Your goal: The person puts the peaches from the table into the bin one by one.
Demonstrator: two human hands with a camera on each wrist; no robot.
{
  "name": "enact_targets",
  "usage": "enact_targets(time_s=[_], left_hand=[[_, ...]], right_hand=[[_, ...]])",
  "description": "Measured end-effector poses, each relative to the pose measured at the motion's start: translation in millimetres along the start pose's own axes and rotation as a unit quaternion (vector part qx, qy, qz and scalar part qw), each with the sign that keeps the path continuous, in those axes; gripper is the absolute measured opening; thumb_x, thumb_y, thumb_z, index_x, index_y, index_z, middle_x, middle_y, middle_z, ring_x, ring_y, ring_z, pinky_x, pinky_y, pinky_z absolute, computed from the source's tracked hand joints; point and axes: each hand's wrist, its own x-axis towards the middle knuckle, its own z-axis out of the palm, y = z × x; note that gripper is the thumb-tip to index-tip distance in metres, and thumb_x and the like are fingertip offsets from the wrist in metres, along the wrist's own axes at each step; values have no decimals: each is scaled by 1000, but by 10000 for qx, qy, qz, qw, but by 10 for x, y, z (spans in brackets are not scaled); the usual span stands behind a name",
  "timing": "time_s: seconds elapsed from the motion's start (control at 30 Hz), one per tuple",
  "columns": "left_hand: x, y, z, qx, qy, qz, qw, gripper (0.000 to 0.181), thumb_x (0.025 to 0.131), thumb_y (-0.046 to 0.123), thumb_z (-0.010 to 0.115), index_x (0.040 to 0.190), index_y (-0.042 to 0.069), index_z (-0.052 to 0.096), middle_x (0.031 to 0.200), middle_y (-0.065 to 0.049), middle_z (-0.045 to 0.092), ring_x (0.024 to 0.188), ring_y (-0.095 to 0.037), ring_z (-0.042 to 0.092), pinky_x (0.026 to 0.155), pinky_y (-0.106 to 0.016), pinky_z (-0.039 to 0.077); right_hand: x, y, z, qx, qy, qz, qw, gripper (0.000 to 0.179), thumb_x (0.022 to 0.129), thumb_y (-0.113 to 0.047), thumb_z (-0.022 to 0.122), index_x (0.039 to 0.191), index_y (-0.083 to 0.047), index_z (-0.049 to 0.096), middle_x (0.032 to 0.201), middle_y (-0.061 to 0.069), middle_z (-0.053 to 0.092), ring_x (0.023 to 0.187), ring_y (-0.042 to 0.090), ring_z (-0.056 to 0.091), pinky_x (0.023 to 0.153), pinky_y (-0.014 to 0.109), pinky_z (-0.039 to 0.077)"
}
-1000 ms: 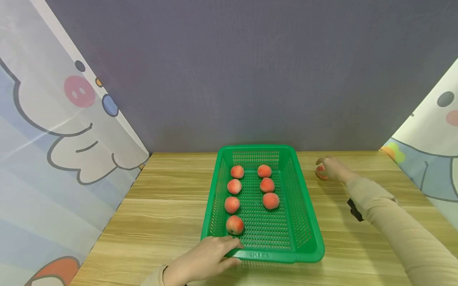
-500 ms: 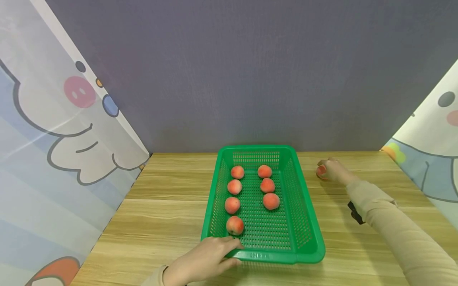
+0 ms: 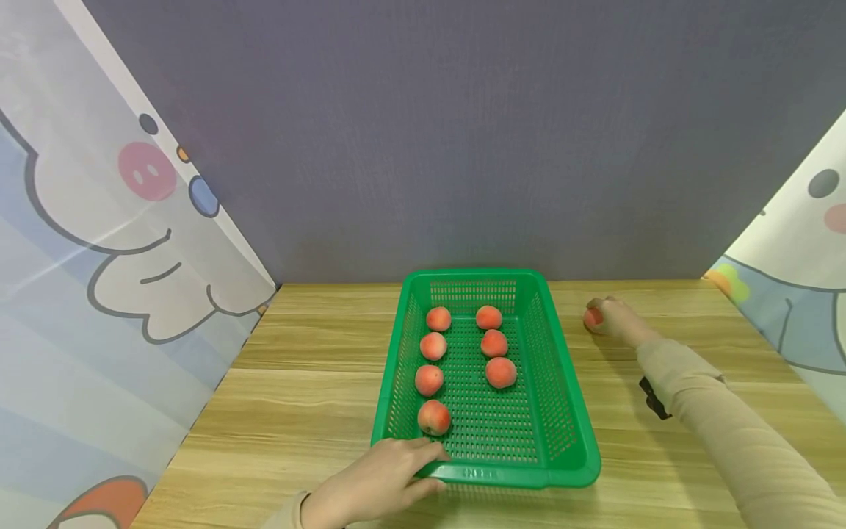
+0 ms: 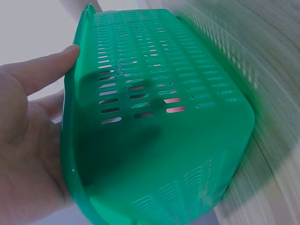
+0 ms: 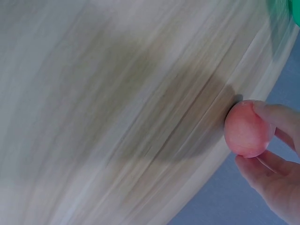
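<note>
A green plastic basket [image 3: 485, 474] stands mid-table with two columns of peaches inside. The left column has several, among them a front peach [image 3: 434, 417]; the right column has three, its nearest peach [image 3: 501, 372] partway down the basket. My left hand [image 3: 383, 474] grips the basket's front rim at its left part; in the left wrist view the thumb [image 4: 51, 68] lies over the rim with the other fingers behind it. To the right of the basket, my right hand [image 3: 617, 320] holds another peach [image 5: 248, 129] between thumb and fingers, close over the table.
The wooden table [image 3: 311, 382] extends to both sides of the basket. A grey wall [image 3: 476, 147] rises at its back edge. Cartoon-printed panels flank the table, one panel [image 3: 73, 330] on the left and another panel [image 3: 816, 316] on the right.
My right hand's fingers have closed around the peach at the right, its position shifting only slightly. The left hand and the basket have stayed in place.
</note>
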Motion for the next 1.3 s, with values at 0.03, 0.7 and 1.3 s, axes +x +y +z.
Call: enact_targets(time_s=[0.03,0.7,1.3], left_hand=[[0,1,-1,-1,-5,-3,10000,22,86,28,56,105,15,57,96,8,61,78,4,55,62,-10,41],[-4,-10,1,20,66,17,10000,21,86,26,57,103,14,57,94,7,61,76,4,54,62,-8,40],[5,-4,1,2,65,40,10000,22,86,26,57,104,13,57,94,7,61,78,3,55,63,-9,41]], right_hand=[[0,-4,2,-27,-3,-1,10000,34,71,-1,64,97,19,53,83,29,55,75,39,53,65,45,44],[-6,-49,45,-283,190,24,9994,23,72,0,62,92,11,55,74,19,51,64,29,51,59,39,43],[-12,-91,47,-377,-38,295,9988,32,70,4,67,97,10,53,81,25,50,71,36,53,61,42,46]])
